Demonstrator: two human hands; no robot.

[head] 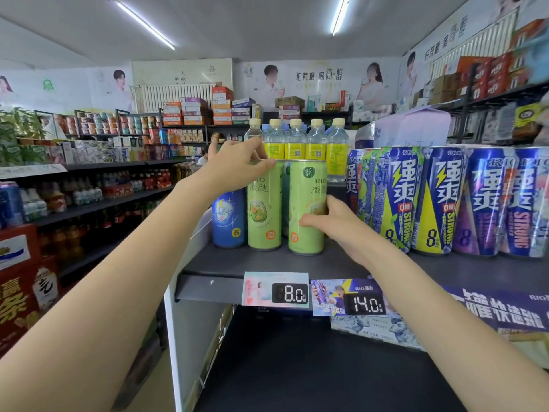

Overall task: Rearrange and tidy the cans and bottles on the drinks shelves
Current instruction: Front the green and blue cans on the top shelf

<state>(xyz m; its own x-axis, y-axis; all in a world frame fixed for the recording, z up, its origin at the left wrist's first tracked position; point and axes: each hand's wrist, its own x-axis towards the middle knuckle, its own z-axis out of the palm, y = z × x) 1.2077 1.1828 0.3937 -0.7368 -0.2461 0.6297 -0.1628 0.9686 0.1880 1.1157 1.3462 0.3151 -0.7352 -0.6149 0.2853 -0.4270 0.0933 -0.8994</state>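
Fingers of the left hand [240,162] curl over the top of one green can [264,209]; right hand [332,224] wraps the next can [307,209], both beside the blue can [228,218]. Probably full, stiff, slick; grip mid-body.

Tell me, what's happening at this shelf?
A person is tidying drink cans on a shop shelf. The left hand grips the top of one green can, while the right hand holds the green can beside it. A blue can stands at the left end.
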